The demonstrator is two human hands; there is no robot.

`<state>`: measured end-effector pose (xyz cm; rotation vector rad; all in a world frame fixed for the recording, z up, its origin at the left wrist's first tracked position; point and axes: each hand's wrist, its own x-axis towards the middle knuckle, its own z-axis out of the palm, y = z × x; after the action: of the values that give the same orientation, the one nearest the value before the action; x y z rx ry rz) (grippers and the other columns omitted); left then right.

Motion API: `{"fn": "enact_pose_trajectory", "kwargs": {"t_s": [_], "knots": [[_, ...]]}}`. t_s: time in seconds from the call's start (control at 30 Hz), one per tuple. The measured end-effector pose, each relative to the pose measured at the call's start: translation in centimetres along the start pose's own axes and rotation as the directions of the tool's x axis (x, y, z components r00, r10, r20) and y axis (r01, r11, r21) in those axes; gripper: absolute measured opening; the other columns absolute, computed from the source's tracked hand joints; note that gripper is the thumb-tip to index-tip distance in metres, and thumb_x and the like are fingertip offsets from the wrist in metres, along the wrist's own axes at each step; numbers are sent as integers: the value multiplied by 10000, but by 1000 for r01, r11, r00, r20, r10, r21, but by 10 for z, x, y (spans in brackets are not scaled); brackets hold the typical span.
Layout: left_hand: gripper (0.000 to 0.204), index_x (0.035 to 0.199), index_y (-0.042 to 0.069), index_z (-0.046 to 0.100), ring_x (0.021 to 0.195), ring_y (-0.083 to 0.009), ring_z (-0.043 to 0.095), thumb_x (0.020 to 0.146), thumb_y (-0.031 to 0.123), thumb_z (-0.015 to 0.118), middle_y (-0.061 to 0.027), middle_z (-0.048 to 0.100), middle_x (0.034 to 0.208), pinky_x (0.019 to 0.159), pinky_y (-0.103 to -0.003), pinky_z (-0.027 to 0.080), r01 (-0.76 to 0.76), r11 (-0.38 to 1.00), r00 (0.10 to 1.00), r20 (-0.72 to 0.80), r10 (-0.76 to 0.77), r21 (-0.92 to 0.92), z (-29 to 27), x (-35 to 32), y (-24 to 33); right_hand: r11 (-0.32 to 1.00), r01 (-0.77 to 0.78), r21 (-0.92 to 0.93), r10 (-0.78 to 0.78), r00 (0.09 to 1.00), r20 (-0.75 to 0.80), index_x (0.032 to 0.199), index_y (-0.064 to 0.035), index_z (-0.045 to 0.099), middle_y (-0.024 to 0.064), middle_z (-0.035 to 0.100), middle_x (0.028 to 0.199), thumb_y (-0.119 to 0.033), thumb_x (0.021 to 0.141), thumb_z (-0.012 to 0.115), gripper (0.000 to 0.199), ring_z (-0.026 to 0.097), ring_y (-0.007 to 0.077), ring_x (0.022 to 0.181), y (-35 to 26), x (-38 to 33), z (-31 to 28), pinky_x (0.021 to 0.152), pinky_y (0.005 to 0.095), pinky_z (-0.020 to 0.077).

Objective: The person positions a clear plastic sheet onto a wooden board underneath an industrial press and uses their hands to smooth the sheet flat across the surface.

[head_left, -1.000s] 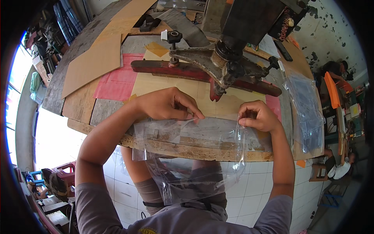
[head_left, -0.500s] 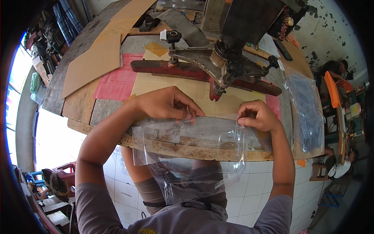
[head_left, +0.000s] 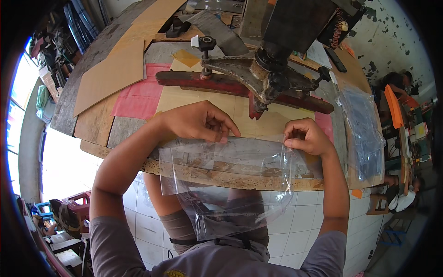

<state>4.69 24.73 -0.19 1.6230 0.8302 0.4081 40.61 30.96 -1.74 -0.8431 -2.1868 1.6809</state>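
Note:
A clear plastic sheet (head_left: 230,168) lies across the front edge of the worktable, and its loose lower part hangs over my lap. At its upper left edge is my left hand (head_left: 203,122), thumb and bent fingers closed on the film, index finger reaching along the edge. My right hand (head_left: 308,137) pinches the upper right corner between thumb and index finger. Just beyond both hands stands a heavy press head with a red metal bar (head_left: 203,81), above a pale yellow board (head_left: 221,101). The board's near edge meets the sheet.
Pink film (head_left: 138,99) and a brown board (head_left: 110,78) lie to the left. A stack of clear plastic sheets (head_left: 362,134) rests on the table's right side, near a dark handheld device (head_left: 335,60). Another person (head_left: 397,83) is at the far right.
The sheet has shifted very slightly to the right. My left fingertips have drawn back a little along its edge; my right hand has barely moved.

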Motion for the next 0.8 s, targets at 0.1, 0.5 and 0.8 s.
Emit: {"fn": "enact_pose_trajectory", "kwargs": {"t_s": [0.1, 0.5, 0.8], "knots": [[344, 1196, 1, 726, 772, -52, 580, 867, 96, 763, 9, 672, 860, 704, -225, 464, 5, 1000, 1000, -4, -5, 15, -1, 1, -2, 1000, 15, -1, -15, 1000, -21, 863, -19, 656, 10, 669, 795, -73, 856, 726, 89, 615, 77, 711, -1, -1, -1, 671, 248, 477], [372, 1186, -39, 707, 758, -66, 618, 820, 24, 687, -11, 688, 869, 705, -217, 492, 10, 999, 999, -44, -11, -31, -16, -4, -6, 992, 54, -117, -74, 983, -171, 853, -26, 611, -16, 597, 771, -115, 874, 695, 125, 551, 65, 707, 4, -3, -11, 669, 251, 457], [356, 1171, -49, 699, 746, -64, 625, 828, 32, 649, -11, 688, 838, 691, -215, 492, 35, 997, 999, -28, -38, -73, -22, -5, -12, 984, 44, -173, -71, 986, -154, 829, -19, 581, -19, 573, 766, -110, 867, 685, 143, 520, 63, 726, 9, -2, -12, 673, 253, 441]]}}
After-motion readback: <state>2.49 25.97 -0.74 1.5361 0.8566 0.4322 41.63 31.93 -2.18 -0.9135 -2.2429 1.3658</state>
